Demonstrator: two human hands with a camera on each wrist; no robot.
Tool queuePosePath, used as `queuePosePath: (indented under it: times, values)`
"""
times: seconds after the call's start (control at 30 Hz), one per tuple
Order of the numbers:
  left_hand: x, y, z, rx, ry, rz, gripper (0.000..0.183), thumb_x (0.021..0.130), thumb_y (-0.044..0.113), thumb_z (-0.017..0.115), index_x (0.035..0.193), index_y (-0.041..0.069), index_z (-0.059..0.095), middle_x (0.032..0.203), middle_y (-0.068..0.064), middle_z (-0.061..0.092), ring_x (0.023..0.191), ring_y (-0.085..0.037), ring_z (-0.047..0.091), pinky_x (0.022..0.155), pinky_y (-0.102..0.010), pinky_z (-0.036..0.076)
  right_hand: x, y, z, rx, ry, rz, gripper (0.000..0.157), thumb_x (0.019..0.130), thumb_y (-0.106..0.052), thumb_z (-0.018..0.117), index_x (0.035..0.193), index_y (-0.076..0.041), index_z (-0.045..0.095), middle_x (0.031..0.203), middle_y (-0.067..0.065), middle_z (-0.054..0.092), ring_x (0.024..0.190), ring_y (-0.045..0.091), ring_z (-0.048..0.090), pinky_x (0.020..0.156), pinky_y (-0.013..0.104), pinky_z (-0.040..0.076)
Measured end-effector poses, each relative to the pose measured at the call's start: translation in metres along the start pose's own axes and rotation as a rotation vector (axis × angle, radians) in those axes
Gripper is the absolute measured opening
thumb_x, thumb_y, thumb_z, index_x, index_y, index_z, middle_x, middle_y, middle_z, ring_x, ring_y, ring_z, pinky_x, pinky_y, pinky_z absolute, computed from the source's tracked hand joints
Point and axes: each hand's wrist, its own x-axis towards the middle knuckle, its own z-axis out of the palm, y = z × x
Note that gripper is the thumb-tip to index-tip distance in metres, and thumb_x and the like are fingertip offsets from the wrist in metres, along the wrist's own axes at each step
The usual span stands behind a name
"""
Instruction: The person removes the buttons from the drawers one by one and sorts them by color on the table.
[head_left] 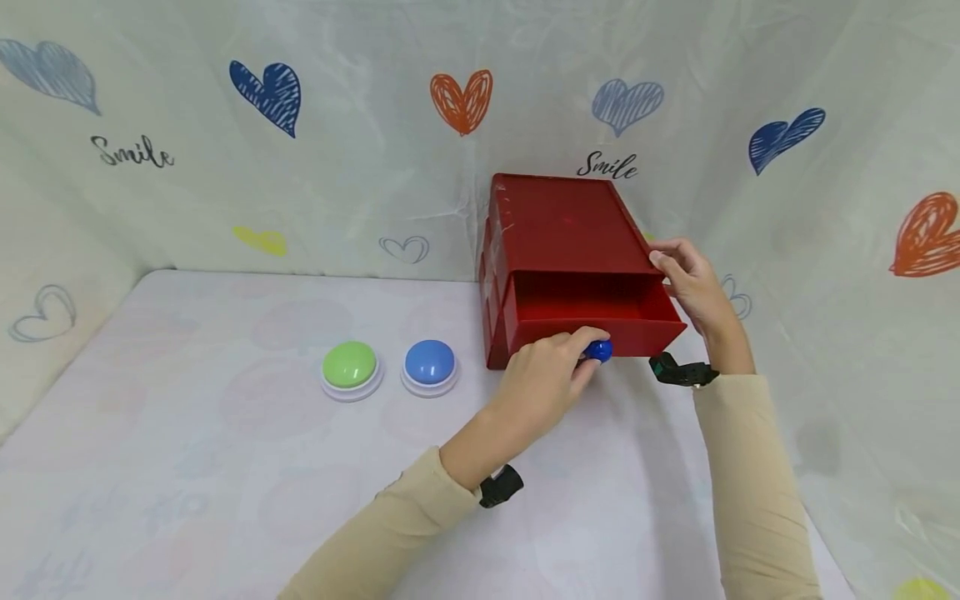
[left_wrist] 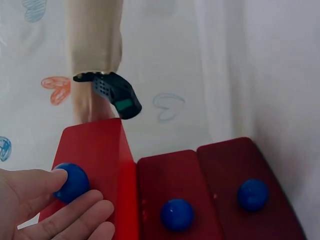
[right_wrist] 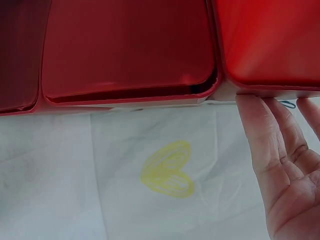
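A red drawer cabinet (head_left: 566, 221) stands against the back sheet, its top drawer (head_left: 637, 335) pulled out. I see no objects on the visible part of that drawer's floor. My left hand (head_left: 542, 379) pinches the drawer's round blue knob (head_left: 600, 351) between thumb and fingers. At the cabinet's right side, my right hand (head_left: 697, 287) rests its fingertips near the top front edge. Those fingers (right_wrist: 262, 135) look nearly straight in the right wrist view. Two lower drawers, with a middle knob (left_wrist: 177, 215) and a bottom knob (left_wrist: 252, 195), stay pushed in.
Left of the cabinet, a green push button (head_left: 349, 365) and a blue push button (head_left: 430, 363) sit on white bases. They stand on a table (head_left: 225, 467) covered in pale cloth. A white sheet (head_left: 360, 167) with printed hearts hangs behind and at the sides.
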Motion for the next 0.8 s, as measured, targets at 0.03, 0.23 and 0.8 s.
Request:
queuePosePath:
  times: [0.03,0.23,0.8]
  values:
    - [0.001,-0.001,0.0,0.0,0.001,-0.006,0.039,0.089,0.028,0.062,0.126,0.02,0.054,0.098,0.001,0.069,0.077,-0.009,0.064,0.072,-0.019,0.054,0.0,0.0,0.0,0.006,-0.001,-0.002,0.026,0.096,-0.041,0.045,0.119,-0.029,0.048,0.107,-0.017,0.053,0.098,0.006,0.054,0.086,0.027,0.047]
    - [0.011,-0.009,0.003,-0.002,0.012,-0.03,0.037,0.092,0.028,0.058,0.128,0.022,0.052,0.103,0.001,0.068,0.08,-0.01,0.064,0.07,-0.02,0.054,-0.001,0.0,0.002,0.034,0.004,-0.005,0.027,0.095,-0.04,0.046,0.119,-0.027,0.049,0.108,-0.015,0.054,0.097,0.007,0.055,0.08,0.018,0.047]
    - [0.025,-0.02,0.005,-0.052,0.044,-0.064,0.038,0.091,0.029,0.057,0.129,0.022,0.052,0.108,0.0,0.067,0.088,-0.011,0.064,0.07,-0.021,0.054,-0.002,-0.003,0.007,0.031,0.043,-0.004,0.027,0.096,-0.04,0.044,0.117,-0.025,0.05,0.103,-0.014,0.055,0.092,0.006,0.056,0.074,0.012,0.049]
